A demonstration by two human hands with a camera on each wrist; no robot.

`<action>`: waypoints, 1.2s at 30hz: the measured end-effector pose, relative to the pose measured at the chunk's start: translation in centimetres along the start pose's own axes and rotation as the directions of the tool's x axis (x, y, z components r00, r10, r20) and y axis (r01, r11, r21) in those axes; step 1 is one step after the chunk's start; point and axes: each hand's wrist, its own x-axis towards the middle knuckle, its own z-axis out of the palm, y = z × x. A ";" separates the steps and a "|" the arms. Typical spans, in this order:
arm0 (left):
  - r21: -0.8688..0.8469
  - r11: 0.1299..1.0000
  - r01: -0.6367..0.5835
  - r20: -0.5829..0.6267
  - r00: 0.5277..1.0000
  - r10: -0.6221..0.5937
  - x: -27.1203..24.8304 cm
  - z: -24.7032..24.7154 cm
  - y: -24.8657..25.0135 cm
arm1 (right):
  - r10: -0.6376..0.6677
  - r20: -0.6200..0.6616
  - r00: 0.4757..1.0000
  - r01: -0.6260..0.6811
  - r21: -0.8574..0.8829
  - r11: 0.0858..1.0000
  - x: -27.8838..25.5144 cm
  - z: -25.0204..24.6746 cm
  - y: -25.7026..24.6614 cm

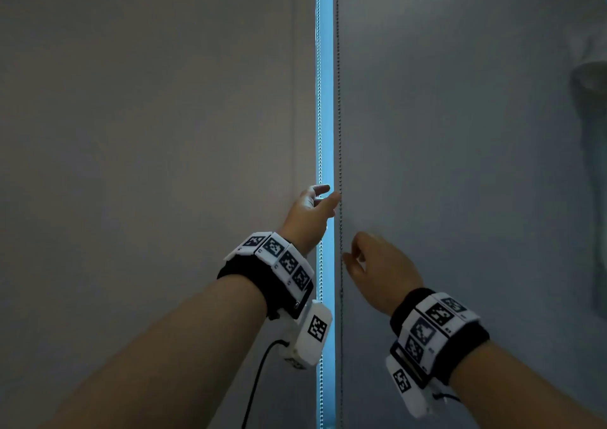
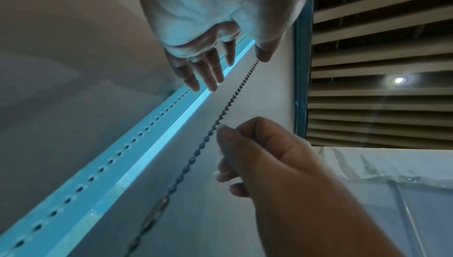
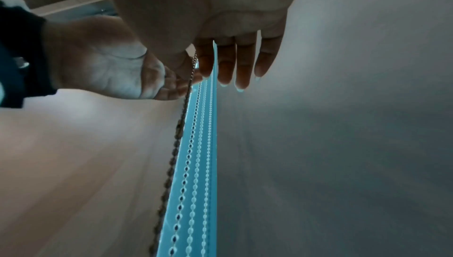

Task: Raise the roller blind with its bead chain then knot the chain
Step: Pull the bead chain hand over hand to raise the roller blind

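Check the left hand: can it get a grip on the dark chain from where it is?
Probably yes. The left hand is open, its thumb tip right beside the chain, and nothing lies between them. The right hand pinches the same strand lower down.

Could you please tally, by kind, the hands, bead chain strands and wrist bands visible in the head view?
Hands: 2 (left hand, right hand)
Bead chain strands: 2 (dark strand, pale strand)
Wrist bands: 2 (left wrist band, right wrist band)
Total: 6
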 end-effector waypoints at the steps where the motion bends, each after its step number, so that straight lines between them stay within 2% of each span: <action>1: -0.060 0.998 0.005 0.025 1.000 -0.003 0.5 0.2 0.1 | 0.007 -0.005 1.000 -0.007 -0.007 1.000 0.0 0.2 -0.1; 4: -0.280 0.958 0.058 0.065 0.997 -0.042 1.6 0.6 0.6 | -0.023 -0.019 1.000 0.022 -0.051 0.998 0.0 0.9 -0.3; 6: -0.355 0.933 0.055 0.079 0.996 -0.028 2.1 0.9 0.9 | -0.024 -0.017 1.000 0.023 -0.055 0.998 0.0 1.2 -0.4; 10: -0.359 0.933 -0.036 0.032 0.998 0.050 2.5 0.9 0.4 | -0.023 -0.049 0.999 0.019 -0.076 0.997 0.0 1.8 -0.8; 17: -0.390 0.918 -0.078 0.035 0.994 0.099 1.8 -0.2 -0.4 | -0.024 -0.221 0.975 0.035 0.048 0.998 0.4 2.1 -2.2; 25: -0.429 0.900 -0.074 0.049 0.993 0.104 -0.4 -0.4 -2.6 | -0.023 -0.321 0.947 0.063 0.114 0.991 2.1 0.8 -3.2; 36: -0.394 0.919 0.004 0.081 0.996 0.030 -4.2 1.1 -5.8 | -0.048 -0.334 0.941 0.142 0.263 0.954 5.1 -0.9 -3.9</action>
